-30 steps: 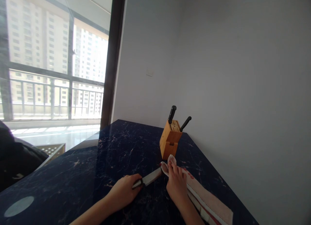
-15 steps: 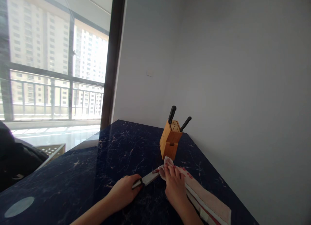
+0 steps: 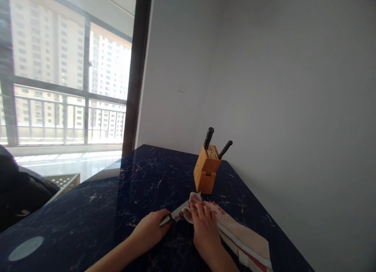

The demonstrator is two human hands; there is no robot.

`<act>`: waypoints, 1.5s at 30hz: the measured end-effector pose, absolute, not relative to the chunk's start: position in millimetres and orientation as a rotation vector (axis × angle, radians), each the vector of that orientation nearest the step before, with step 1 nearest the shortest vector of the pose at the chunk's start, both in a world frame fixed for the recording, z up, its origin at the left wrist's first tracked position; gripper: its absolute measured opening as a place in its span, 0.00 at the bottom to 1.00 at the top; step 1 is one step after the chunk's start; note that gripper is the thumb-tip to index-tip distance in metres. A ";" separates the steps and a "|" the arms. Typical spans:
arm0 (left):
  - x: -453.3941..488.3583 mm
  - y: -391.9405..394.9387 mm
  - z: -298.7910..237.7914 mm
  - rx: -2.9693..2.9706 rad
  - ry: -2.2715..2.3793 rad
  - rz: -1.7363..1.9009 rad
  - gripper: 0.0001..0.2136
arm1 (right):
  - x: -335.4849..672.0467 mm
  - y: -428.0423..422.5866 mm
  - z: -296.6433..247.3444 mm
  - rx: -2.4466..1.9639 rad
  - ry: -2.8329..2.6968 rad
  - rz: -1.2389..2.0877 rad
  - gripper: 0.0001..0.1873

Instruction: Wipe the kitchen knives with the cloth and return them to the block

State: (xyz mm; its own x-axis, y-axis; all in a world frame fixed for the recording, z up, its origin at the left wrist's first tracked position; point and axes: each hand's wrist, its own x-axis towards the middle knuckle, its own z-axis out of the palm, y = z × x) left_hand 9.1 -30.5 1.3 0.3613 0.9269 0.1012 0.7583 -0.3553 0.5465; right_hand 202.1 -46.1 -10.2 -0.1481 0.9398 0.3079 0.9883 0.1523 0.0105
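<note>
Low over the dark blue marbled table, my left hand (image 3: 152,229) is closed around the handle of a kitchen knife (image 3: 178,212). Its blade points away from me and to the right. My right hand (image 3: 202,227) is closed on a pale pink towel (image 3: 243,235) with red marks, and presses a fold of it around the blade. The blade tip shows just past the cloth. The rest of the towel trails toward me on the right. Just beyond the tip stands a wooden knife block (image 3: 205,172) with two black-handled knives in it.
The marbled table (image 3: 152,174) runs back to a grey wall (image 3: 282,107). A pale round patch (image 3: 26,248) lies at its left front. Dark fabric (image 3: 23,190) and a perforated beige item (image 3: 66,182) are beyond the left edge. A large window (image 3: 70,76) is at the left.
My right hand has slid the towel along the blade to the left, closer to the handle, and the blade tip now shows. My left hand and the knife stay nearly in place.
</note>
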 end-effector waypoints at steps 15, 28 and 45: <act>8.2 -22.1 -8.6 2.208 1.478 0.606 0.09 | 178.3 -61.5 -11.9 -1.672 -2.306 -0.117 0.27; 6.2 -22.7 -10.7 2.234 1.421 0.641 0.09 | 169.5 -69.4 -9.8 -1.576 -2.374 -0.055 0.28; 9.9 -21.9 -7.0 2.197 1.436 0.628 0.08 | 183.5 -63.0 1.1 -1.693 -2.249 -0.220 0.29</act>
State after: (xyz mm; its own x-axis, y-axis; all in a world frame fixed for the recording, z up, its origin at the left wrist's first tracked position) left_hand 9.9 -21.9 -7.0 0.3579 0.9242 0.1331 0.7249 -0.3649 0.5842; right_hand 183.5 -63.0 1.1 -0.2488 0.9068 0.3403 0.9556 0.2871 -0.0665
